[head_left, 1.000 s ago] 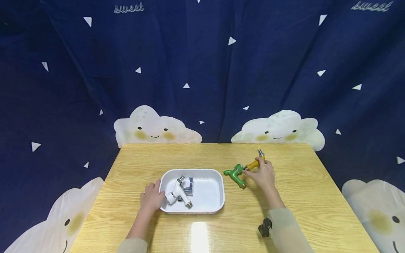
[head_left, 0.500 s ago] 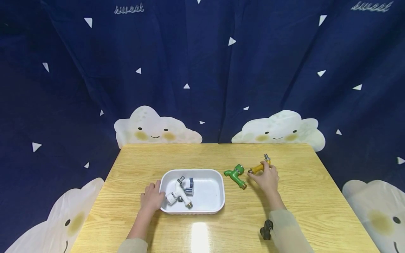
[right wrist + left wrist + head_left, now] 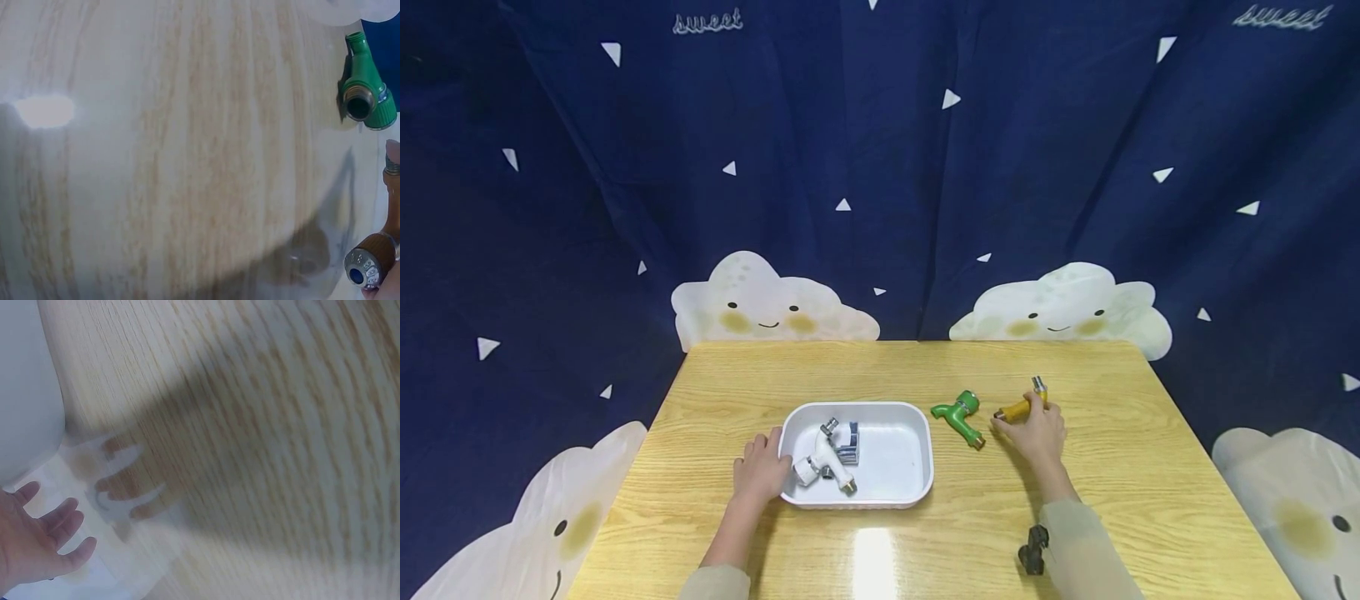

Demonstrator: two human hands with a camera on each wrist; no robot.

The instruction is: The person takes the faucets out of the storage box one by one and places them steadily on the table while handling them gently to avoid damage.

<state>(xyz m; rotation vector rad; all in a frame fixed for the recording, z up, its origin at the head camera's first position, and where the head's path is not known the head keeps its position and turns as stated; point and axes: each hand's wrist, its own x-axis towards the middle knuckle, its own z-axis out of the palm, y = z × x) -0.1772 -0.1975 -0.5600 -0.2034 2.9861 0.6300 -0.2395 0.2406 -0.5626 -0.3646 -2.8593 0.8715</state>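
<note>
On the right side of the table, my right hand (image 3: 1040,431) grips a yellow water tap (image 3: 1018,409) by its body. The thumb lies near the tap's threaded end, and the ridged knob shows in the right wrist view. Left of that hand lies a green tap (image 3: 961,418), its threaded end towards me. My left hand (image 3: 762,469) holds the left rim of a white plastic tray (image 3: 891,502), thumb over the edge and fingers outside. In the tray's left half a white tap (image 3: 825,455) leans over a chrome piece (image 3: 849,451), which it partly hides.
A wooden table (image 3: 880,371) carries everything, with a dark blue curtain (image 3: 880,125) behind its far edge. A black clip-like device (image 3: 1034,550) sits by the right sleeve. Light glares off the table in front of the tray.
My right hand has moved right and towards me with the yellow tap, away from the green tap. The left hand, tray and green tap stay in place.
</note>
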